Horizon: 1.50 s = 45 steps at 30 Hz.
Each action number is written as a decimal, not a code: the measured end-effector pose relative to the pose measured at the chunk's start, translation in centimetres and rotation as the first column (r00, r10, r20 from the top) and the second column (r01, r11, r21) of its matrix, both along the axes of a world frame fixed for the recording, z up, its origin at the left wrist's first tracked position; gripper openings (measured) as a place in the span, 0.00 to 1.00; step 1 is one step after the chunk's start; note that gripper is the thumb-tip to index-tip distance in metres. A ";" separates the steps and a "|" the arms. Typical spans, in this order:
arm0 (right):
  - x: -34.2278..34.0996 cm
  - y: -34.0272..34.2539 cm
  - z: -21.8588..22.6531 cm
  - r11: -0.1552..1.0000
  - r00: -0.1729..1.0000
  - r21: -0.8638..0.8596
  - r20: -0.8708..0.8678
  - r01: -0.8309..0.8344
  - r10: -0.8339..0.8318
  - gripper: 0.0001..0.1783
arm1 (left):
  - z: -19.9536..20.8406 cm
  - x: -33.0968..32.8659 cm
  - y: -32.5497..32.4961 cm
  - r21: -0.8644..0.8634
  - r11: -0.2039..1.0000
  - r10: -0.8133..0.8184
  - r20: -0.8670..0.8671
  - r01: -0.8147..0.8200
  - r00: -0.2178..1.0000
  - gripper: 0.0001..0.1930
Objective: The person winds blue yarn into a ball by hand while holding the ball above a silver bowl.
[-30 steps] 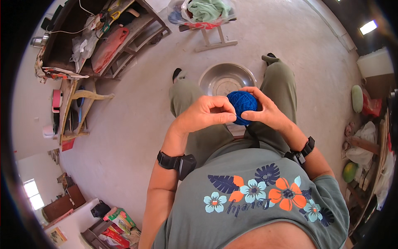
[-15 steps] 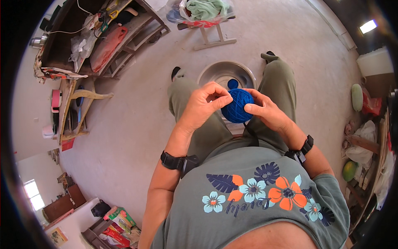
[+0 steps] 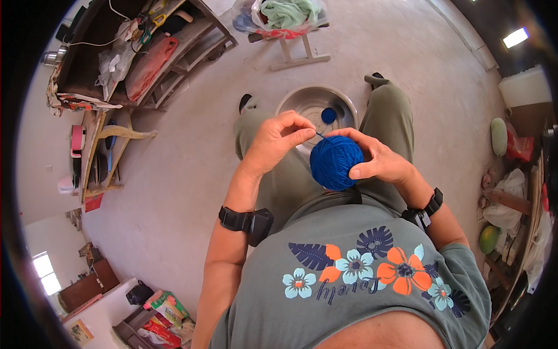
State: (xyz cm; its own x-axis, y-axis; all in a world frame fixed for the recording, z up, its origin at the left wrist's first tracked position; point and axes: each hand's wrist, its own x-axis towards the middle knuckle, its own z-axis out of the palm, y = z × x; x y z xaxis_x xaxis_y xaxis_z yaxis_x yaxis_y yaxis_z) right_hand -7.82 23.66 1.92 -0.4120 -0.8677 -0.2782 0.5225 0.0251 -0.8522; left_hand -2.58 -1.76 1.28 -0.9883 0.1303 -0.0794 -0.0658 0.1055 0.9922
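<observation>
Two risks I note from the remote feed, as judgement: a hard tug on the strand (image 3: 319,135) could jerk the big yarn ball (image 3: 334,166) from the right hand (image 3: 381,160); slack could tangle. Big yarn ball: just on the near side of the metal basin (image 3: 299,100). Right hand: spread wide, cupped round it, thumb nearer me. Left hand (image 3: 278,141): near-left of the basin, thumb and forefinger pinching the strand. Small ball (image 3: 329,116): inside the basin.
</observation>
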 end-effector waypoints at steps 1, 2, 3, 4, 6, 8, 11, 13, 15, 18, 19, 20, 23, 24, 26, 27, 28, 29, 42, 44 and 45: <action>0.0 0.0 0.1 1.000 1.000 -0.001 -0.002 -0.001 0.001 0.47 | -0.7 0.2 0.1 0.051 0.997 0.050 0.085 -0.054 0.995 0.03; -0.1 0.0 0.2 0.997 0.998 -0.045 -0.010 0.063 -0.064 0.48 | -1.4 0.2 0.2 0.100 0.989 0.088 0.170 -0.106 0.981 0.03; -0.2 -0.1 0.4 0.988 0.992 -0.089 -0.014 0.123 -0.125 0.49 | -2.3 0.5 0.3 0.102 0.989 0.086 0.166 -0.104 0.982 0.03; -0.3 -0.3 0.6 0.988 0.992 -0.088 -0.019 0.124 -0.127 0.49 | -3.1 0.9 0.5 0.119 0.989 0.064 0.209 -0.091 0.976 0.05; -0.5 -0.7 1.1 0.949 0.956 -0.131 -0.026 0.286 -0.292 0.51 | -3.2 1.5 1.3 0.138 0.987 0.042 0.248 -0.078 0.968 0.07; -0.7 -1.1 0.5 0.932 0.940 -0.137 -0.024 0.334 -0.341 0.50 | -2.6 2.1 2.2 0.074 0.997 -0.042 0.340 0.017 0.940 0.07; -0.7 -1.6 -0.1 0.924 0.920 -0.022 -0.082 0.382 -0.382 0.49 | -0.6 2.2 2.7 0.089 0.986 -0.161 0.380 0.138 0.911 0.08; -0.7 -1.8 -0.7 0.904 0.854 0.074 -0.366 0.422 -0.369 0.45 | 0.4 2.3 2.6 0.106 0.974 -0.225 0.385 0.199 0.895 0.09; -0.6 -1.6 -1.0 0.914 0.846 0.098 -0.428 0.394 -0.318 0.43 | 1.0 2.6 2.1 0.202 0.936 -0.337 0.266 0.289 0.903 0.06; -0.4 -0.8 -0.6 0.949 0.895 0.150 -0.400 0.277 -0.198 0.40 | 2.3 2.4 0.9 0.225 0.937 -0.297 0.109 0.267 0.949 0.04; -0.3 -0.4 -0.4 0.968 0.942 0.165 -0.308 0.187 -0.130 0.39 | 3.3 1.9 0.6 0.262 0.933 -0.284 0.117 0.247 0.952 0.03; -0.3 0.0 -0.4 0.969 0.943 0.165 -0.308 0.186 -0.128 0.39 | 3.3 1.5 0.5 0.261 0.934 -0.282 0.117 0.245 0.952 0.03; 0.0 0.5 0.2 0.998 0.998 -0.005 0.006 -0.057 0.057 0.43 | 2.6 0.5 0.5 0.210 0.969 -0.156 0.124 0.127 0.980 0.03; 0.0 0.5 0.1 0.998 0.998 -0.006 0.005 -0.057 0.057 0.43 | 2.1 0.5 0.7 0.209 0.969 -0.156 0.123 0.128 0.980 0.03; 0.0 0.5 -0.3 0.985 0.993 -0.164 0.095 -0.047 0.063 0.45 | 0.9 0.6 1.2 0.232 0.972 -0.072 0.162 0.033 0.984 0.04; -0.1 0.6 -0.1 0.986 0.989 -0.169 0.143 -0.007 0.031 0.46 | 0.1 0.7 1.4 0.233 0.972 -0.075 0.160 0.036 0.984 0.04; -0.2 0.6 0.2 0.986 0.990 -0.168 0.141 -0.005 0.029 0.46 | -0.8 0.8 1.6 0.251 0.967 -0.011 0.179 -0.035 0.984 0.05; -0.3 0.4 0.5 0.984 0.991 -0.148 0.101 0.099 -0.084 0.46 | -1.3 1.0 1.7 0.266 0.958 0.055 0.198 -0.107 0.979 0.07; -0.8 -1.4 -1.7 0.926 0.863 0.088 -0.405 0.367 -0.303 0.42 | 1.5 3.1 1.3 0.228 0.926 -0.342 0.172 0.300 0.924 0.05; -0.3 -1.0 -1.4 0.960 0.920 0.150 -0.351 0.238 -0.173 0.41 | 2.9 2.5 0.7 0.222 0.932 -0.311 0.082 0.287 0.947 0.04; -0.1 -0.8 -0.6 0.969 0.952 0.180 -0.283 0.169 -0.114 0.41 | 3.6 2.1 0.3 0.220 0.940 -0.286 0.093 0.261 0.954 0.03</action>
